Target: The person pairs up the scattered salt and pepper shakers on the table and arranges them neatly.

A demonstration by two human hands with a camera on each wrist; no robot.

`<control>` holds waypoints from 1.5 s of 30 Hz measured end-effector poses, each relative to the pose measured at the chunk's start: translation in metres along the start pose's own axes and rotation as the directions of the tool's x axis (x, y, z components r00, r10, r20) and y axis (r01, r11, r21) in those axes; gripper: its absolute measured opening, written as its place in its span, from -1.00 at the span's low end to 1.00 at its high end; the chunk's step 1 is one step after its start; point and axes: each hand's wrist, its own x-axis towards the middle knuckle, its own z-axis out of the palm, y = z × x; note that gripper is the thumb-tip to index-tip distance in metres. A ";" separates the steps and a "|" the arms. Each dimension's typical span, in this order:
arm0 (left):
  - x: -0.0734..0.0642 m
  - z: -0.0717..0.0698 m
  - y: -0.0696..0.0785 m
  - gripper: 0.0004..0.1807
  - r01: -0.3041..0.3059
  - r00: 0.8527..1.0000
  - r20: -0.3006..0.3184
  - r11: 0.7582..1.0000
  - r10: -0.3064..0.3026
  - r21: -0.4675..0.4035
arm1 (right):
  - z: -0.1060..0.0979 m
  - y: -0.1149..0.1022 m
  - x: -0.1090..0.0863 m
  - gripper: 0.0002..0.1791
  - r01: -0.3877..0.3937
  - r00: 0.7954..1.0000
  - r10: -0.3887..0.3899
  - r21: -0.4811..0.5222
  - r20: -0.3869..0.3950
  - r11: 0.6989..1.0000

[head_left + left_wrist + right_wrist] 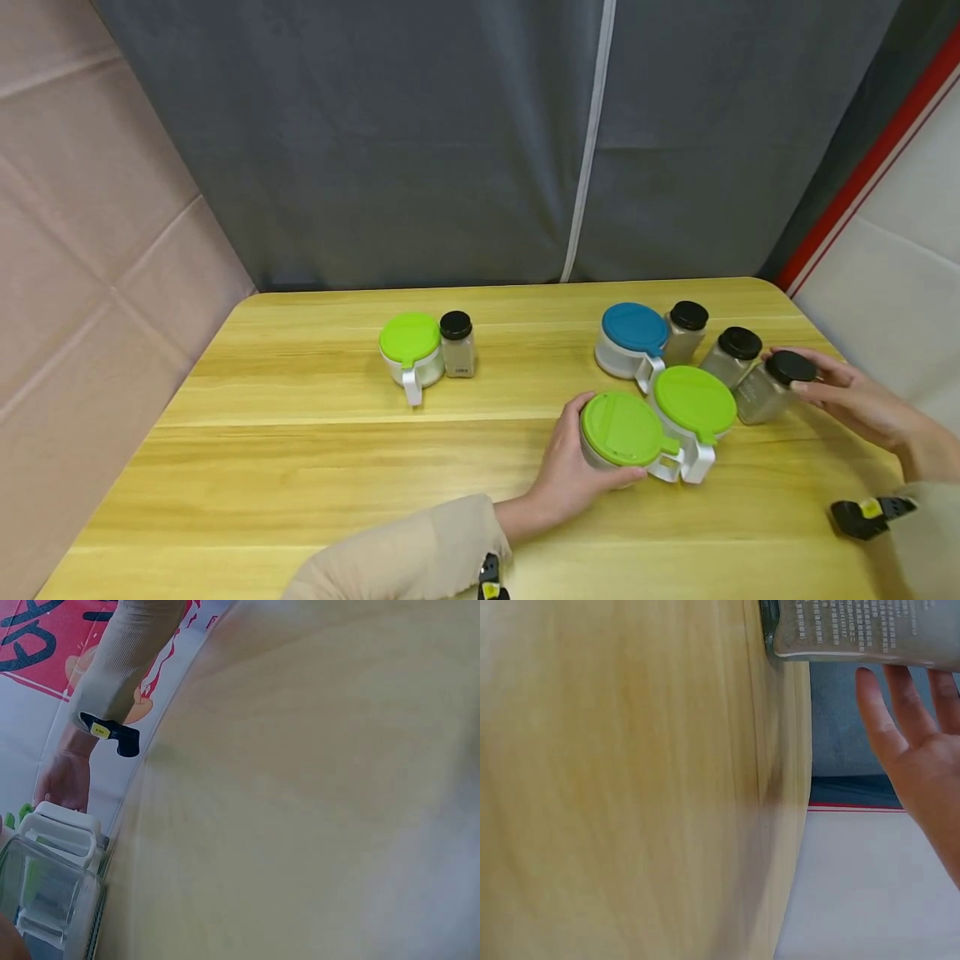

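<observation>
My left hand (564, 471) grips a seasoning jar with a green lid (621, 427) and white handle, thumb at its near side and fingers round the far left. The left wrist view shows the clear jar wall (45, 881) up close. Against it stands another green-lidded jar (693, 402). At the right, my right hand (862, 402) holds a black-capped spice jar (761, 397) by the cap, between thumb and fingers. Printed text covers that spice jar (862, 626) in the right wrist view, where several fingertips are close to its side.
Behind the hands stand a blue-lidded jar (634, 329) and two more black-capped spice jars, one at the back (684, 333) and one nearer (729, 357). Farther left, a green-lidded jar (411, 350) sits beside a black-capped spice jar (457, 346). A grey curtain (412, 150) borders the wooden table (300, 467).
</observation>
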 end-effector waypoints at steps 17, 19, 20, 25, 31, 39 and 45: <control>0.003 -0.025 -0.007 -0.04 -0.032 0.997 0.072 0.999 0.032 -0.001 | 0.010 0.003 -0.007 -0.52 -0.222 0.929 0.105 -0.308 -0.355 0.925; 0.003 -0.031 -0.008 -0.04 -0.031 0.996 0.087 0.999 0.030 0.007 | 0.013 0.000 -0.007 -0.51 -0.245 0.924 0.114 -0.334 -0.366 0.910; 0.003 -0.034 -0.008 -0.04 -0.038 0.995 0.093 0.999 0.036 0.019 | 0.015 -0.003 -0.007 -0.51 -0.254 0.923 0.120 -0.345 -0.367 0.904; 0.001 -0.052 -0.002 -0.06 -0.094 0.985 0.150 0.994 0.086 0.052 | 0.023 -0.010 -0.007 -0.51 -0.270 0.902 0.098 -0.372 -0.421 0.888; 0.008 -0.073 -0.008 -0.08 -0.190 0.948 0.265 0.982 0.177 0.024 | 0.028 -0.015 -0.008 -0.49 -0.299 0.860 0.061 -0.403 -0.506 0.865; 0.020 -0.105 -0.006 -0.09 -0.208 0.891 0.411 0.978 0.193 -0.009 | 0.035 -0.033 -0.008 -0.48 -0.340 0.786 0.042 -0.375 -0.616 0.862; 0.032 -0.128 -0.008 -0.10 -0.228 0.847 0.489 0.973 0.209 -0.020 | 0.043 -0.046 -0.006 -0.48 -0.358 0.750 0.016 -0.386 -0.661 0.850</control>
